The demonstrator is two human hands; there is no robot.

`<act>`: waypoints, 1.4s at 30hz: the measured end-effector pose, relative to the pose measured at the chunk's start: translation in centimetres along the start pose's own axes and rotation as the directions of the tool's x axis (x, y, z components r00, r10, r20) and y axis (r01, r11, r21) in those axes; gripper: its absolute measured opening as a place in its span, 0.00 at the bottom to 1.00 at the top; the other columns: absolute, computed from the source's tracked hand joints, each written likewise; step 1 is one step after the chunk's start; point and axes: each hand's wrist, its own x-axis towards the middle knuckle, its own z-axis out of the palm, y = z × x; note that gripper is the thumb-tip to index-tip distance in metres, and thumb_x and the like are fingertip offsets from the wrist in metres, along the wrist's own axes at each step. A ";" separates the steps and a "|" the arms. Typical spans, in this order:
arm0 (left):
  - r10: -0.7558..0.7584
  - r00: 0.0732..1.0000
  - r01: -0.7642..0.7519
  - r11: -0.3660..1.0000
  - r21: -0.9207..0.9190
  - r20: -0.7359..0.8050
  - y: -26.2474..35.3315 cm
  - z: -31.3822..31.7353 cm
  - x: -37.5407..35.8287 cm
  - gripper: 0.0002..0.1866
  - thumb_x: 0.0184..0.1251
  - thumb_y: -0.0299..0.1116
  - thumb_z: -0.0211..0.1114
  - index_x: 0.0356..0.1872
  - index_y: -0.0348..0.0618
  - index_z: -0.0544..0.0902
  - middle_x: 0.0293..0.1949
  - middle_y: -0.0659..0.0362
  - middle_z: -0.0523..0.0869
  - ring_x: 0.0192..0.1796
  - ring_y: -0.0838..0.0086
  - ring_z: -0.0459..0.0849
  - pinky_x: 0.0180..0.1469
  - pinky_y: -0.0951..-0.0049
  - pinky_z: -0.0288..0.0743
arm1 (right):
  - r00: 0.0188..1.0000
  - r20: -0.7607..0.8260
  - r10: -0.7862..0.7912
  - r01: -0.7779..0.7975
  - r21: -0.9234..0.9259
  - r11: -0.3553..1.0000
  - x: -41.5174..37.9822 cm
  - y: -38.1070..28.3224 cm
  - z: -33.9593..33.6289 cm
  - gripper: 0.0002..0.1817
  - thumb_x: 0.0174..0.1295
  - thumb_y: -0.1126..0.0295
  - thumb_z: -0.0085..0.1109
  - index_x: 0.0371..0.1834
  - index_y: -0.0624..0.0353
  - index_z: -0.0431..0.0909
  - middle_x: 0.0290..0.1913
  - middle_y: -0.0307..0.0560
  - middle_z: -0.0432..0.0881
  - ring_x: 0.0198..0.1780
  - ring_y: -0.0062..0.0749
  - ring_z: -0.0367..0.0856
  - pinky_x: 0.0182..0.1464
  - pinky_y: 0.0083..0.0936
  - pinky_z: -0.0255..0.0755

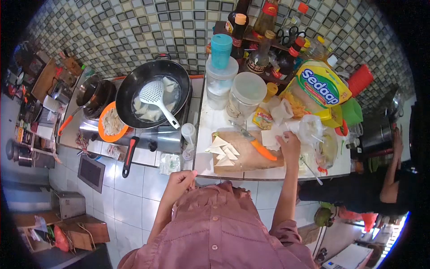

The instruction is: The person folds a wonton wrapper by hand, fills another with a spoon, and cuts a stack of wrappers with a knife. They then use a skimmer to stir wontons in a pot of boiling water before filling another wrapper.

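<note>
The left hand hangs loosely curled and empty just off the counter's near edge. The right hand rests on the cutting board, fingers pressing a white sheet, beside an orange-handled knife and cut triangles. Farther back, a skimmer sits in the wok.

One wok upper left, one skimmer in it, one knife centre, two lidded jars, my two hands.
</note>
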 end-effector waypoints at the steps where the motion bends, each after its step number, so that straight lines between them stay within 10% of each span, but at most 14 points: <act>1: 0.000 1.000 0.000 1.000 -0.003 -0.012 -0.3 0.6 -0.1 0.21 0.67 0.38 0.57 0.13 0.39 0.72 0.15 0.64 0.75 0.19 0.84 0.70 0.23 0.82 0.61 | 0.996 0.069 0.049 -0.051 0.021 0.998 0.1 0.0 -0.3 0.21 0.52 0.58 0.62 0.44 0.61 0.74 0.39 0.54 0.79 0.42 0.48 0.76 0.47 0.39 0.68; 11: 0.132 0.974 -0.144 0.988 -0.054 -0.185 -1.3 8.6 0.0 0.18 0.69 0.37 0.54 0.20 0.40 0.74 0.19 0.64 0.76 0.23 0.85 0.70 0.27 0.83 0.63 | 0.979 -0.156 -0.135 0.158 0.145 0.977 0.2 -0.1 -0.1 0.09 0.51 0.70 0.63 0.31 0.61 0.74 0.33 0.49 0.80 0.31 0.40 0.78 0.35 0.33 0.71; 14: 0.141 0.986 -0.159 0.960 -0.229 -0.091 -1.5 10.4 0.3 0.10 0.69 0.36 0.54 0.32 0.40 0.75 0.28 0.63 0.79 0.29 0.82 0.74 0.36 0.80 0.68 | 0.998 -0.053 -0.024 0.045 0.445 0.894 -0.7 -1.9 -1.9 0.08 0.52 0.72 0.62 0.31 0.62 0.74 0.28 0.45 0.80 0.24 0.28 0.76 0.29 0.24 0.69; 20: 0.205 0.977 -0.207 0.870 -0.448 -0.053 0.2 15.1 1.0 0.17 0.67 0.34 0.57 0.53 0.37 0.71 0.44 0.56 0.80 0.41 0.73 0.82 0.48 0.74 0.74 | 0.850 0.407 -0.333 -0.173 0.814 0.554 -6.1 -5.2 -4.8 0.06 0.57 0.73 0.61 0.31 0.62 0.74 0.29 0.36 0.79 0.28 0.12 0.72 0.30 0.14 0.66; 26: -0.063 0.983 0.115 0.942 -0.315 0.172 0.4 17.2 1.8 0.15 0.66 0.32 0.58 0.48 0.33 0.76 0.39 0.55 0.83 0.37 0.72 0.84 0.38 0.77 0.80 | 0.857 0.430 -0.285 -0.106 0.687 0.719 -7.8 -2.2 -8.6 0.08 0.59 0.70 0.59 0.36 0.63 0.74 0.30 0.38 0.79 0.32 0.18 0.75 0.37 0.16 0.68; 29: -0.101 0.986 0.140 0.933 -0.332 0.134 0.5 17.7 2.0 0.14 0.66 0.31 0.57 0.48 0.33 0.76 0.40 0.55 0.84 0.37 0.72 0.85 0.37 0.79 0.80 | 0.984 -0.078 -0.157 0.169 0.177 0.970 -7.4 3.1 -11.5 0.11 0.58 0.67 0.58 0.41 0.61 0.75 0.38 0.46 0.80 0.39 0.34 0.77 0.45 0.29 0.68; 31: -0.121 0.988 0.148 0.925 -0.351 0.097 0.4 17.7 2.1 0.14 0.66 0.30 0.58 0.48 0.33 0.75 0.40 0.54 0.83 0.37 0.72 0.85 0.37 0.79 0.80 | 0.980 -0.187 -0.073 0.055 -0.099 0.994 -7.6 8.6 -13.1 0.15 0.55 0.65 0.60 0.42 0.61 0.75 0.44 0.51 0.78 0.46 0.41 0.76 0.50 0.34 0.66; 37: -0.070 0.998 0.059 0.896 -0.439 -0.009 -0.7 17.2 3.2 0.14 0.65 0.26 0.57 0.50 0.33 0.74 0.43 0.53 0.82 0.42 0.67 0.85 0.40 0.78 0.81 | 0.915 0.154 0.372 -0.368 -0.052 0.928 -9.4 14.9 -14.6 0.14 0.51 0.68 0.62 0.37 0.65 0.74 0.31 0.56 0.79 0.36 0.48 0.79 0.40 0.35 0.70; 42: -0.043 0.998 0.020 0.884 -0.466 -0.038 0.0 17.6 3.4 0.14 0.64 0.24 0.56 0.51 0.33 0.73 0.43 0.50 0.82 0.43 0.65 0.84 0.44 0.73 0.81 | 0.970 -0.085 0.229 -0.206 0.218 0.954 -9.3 14.8 -12.9 0.10 0.53 0.71 0.62 0.31 0.68 0.74 0.24 0.52 0.79 0.24 0.34 0.78 0.32 0.26 0.71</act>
